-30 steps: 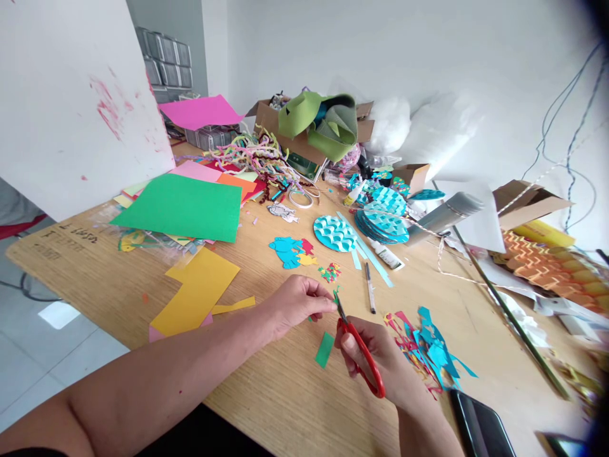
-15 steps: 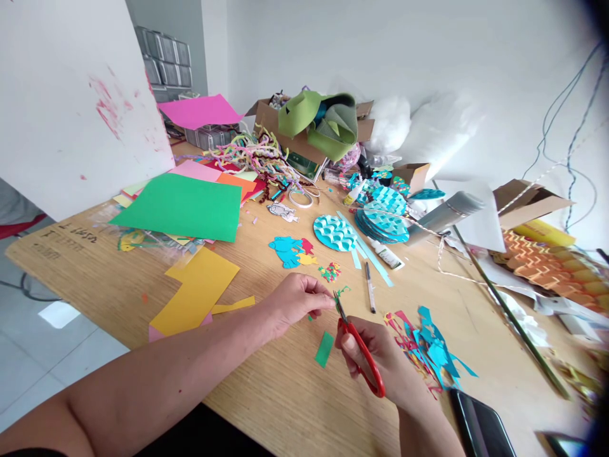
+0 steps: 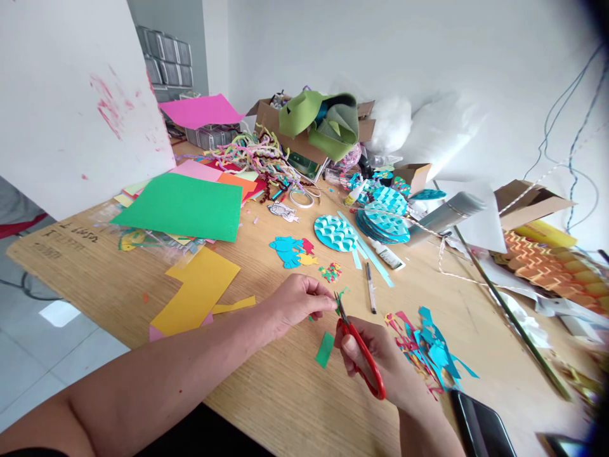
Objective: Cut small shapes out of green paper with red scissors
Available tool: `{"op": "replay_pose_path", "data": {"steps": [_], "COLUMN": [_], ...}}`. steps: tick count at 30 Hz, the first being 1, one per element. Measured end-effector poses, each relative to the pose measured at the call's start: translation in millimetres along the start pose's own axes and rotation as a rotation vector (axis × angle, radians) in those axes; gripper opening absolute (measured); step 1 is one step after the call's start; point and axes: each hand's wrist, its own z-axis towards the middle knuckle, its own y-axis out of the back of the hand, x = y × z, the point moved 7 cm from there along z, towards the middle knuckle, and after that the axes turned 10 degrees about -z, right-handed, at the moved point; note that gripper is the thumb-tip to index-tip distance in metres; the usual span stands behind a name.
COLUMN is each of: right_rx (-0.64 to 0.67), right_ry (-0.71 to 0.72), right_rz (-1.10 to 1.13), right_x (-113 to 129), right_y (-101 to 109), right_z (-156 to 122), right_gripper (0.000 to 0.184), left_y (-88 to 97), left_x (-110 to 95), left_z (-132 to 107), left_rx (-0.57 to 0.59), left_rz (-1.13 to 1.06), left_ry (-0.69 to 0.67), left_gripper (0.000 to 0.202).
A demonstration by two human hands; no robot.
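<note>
My left hand [image 3: 294, 303] pinches a tiny green paper piece [image 3: 340, 296] just above the wooden table [image 3: 280, 393]. My right hand [image 3: 380, 362] grips red-handled scissors [image 3: 361, 352], whose blades meet that green piece. A small green paper strip [image 3: 325, 349] lies flat on the table just below the two hands. To the right of my right hand sits a heap of blue and red paper offcuts [image 3: 425, 346].
Yellow paper [image 3: 200, 289] and a green sheet [image 3: 183, 206] lie to the left. Blue fish cutouts [image 3: 290, 249], blue patterned discs [image 3: 335, 232], a pen [image 3: 370, 285] and a glue bottle [image 3: 386, 254] lie beyond the hands. A dark phone [image 3: 480, 428] sits at the near right edge.
The scissors' blades have nibbled slightly further into the green piece; both hands stay in almost the same place.
</note>
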Motion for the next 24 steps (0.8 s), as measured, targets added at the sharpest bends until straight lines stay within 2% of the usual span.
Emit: {"op": "replay_pose_path", "data": {"steps": [24], "right_rx": [-0.01], "right_ry": [-0.014], "right_rz": [0.059], "right_x": [-6.0], "right_y": [0.9], "right_z": [0.6], "right_gripper": [0.055], "left_y": [1.0], "left_x": [-1.4], "left_z": [0.6], "left_rx": [0.001], "left_rz": [-0.038], "left_ry": [-0.023], "left_gripper": [0.015]}}
